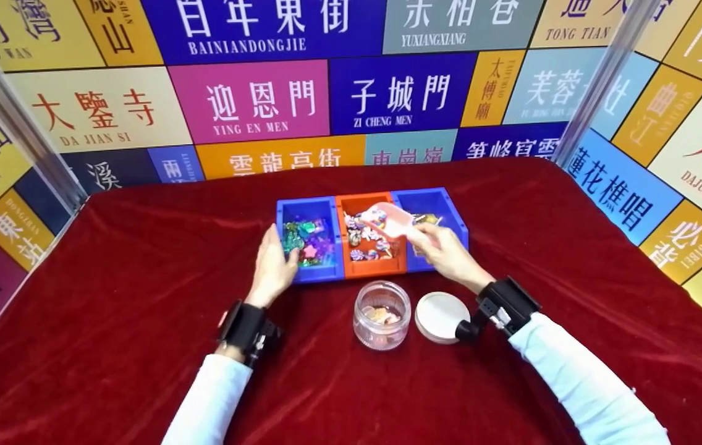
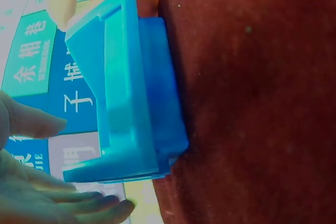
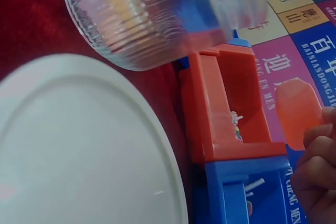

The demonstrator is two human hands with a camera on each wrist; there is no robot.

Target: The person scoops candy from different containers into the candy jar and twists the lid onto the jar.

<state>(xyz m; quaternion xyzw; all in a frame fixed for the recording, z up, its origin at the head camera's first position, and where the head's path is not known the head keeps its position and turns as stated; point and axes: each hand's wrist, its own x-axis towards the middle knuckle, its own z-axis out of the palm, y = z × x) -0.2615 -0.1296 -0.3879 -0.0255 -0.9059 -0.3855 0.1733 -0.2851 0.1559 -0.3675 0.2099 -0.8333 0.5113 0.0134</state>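
Observation:
My right hand [image 1: 447, 250] grips the handle of a small pink scoop [image 1: 395, 221], which carries a few colourful candy-like pieces above the orange bin [image 1: 376, 267]. In the right wrist view the scoop [image 3: 298, 109] shows its underside, raised over the bins. My left hand [image 1: 272, 262] rests along the outer side of the left blue bin [image 1: 317, 272], thumb over its near rim and fingers straight. That bin holds green and purple glittery pieces. Lollipop-like charms lie in the orange bin. The right blue bin [image 1: 450, 207] is partly covered by my right hand.
An uncapped clear jar [image 1: 382, 337] with pale pieces inside stands in front of the bins. Its white lid [image 1: 440, 316] lies flat to the right, close to my right wrist camera. Dark red cloth [image 1: 141, 321] covers the table; panels with printed characters [image 1: 252, 99] rise behind.

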